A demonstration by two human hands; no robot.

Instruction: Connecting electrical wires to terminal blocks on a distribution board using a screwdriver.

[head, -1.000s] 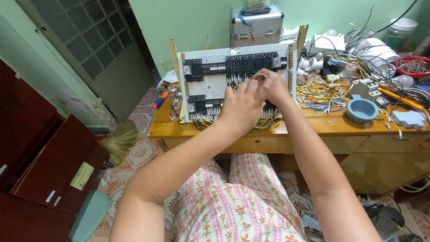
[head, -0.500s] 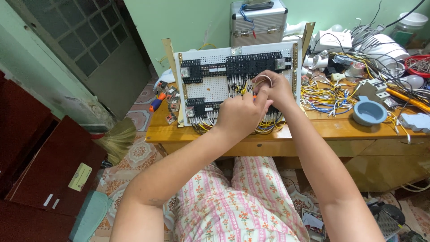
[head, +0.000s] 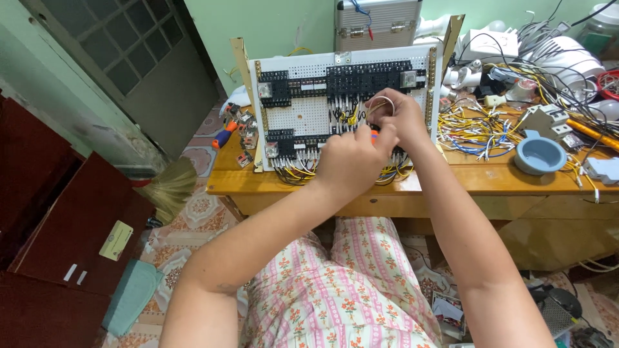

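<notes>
A white perforated wiring panel [head: 309, 116] stands upright on the wooden worktop [head: 490, 177], carrying rows of black relay sockets [head: 367, 80] with yellow wires [head: 303, 171] hanging along its lower edge. The left hand [head: 351, 161] is curled into a fist in front of the panel, its fingers pressed together around an orange-handled tool [head: 374, 135], only the handle end showing. Just above it, the right hand [head: 400, 116] has its fingers pinching a thin white wire loop [head: 380, 99] against the panel. A grey bowl [head: 540, 154] sits on the worktop to the right, near a tangle of loose wires [head: 471, 125].
</notes>
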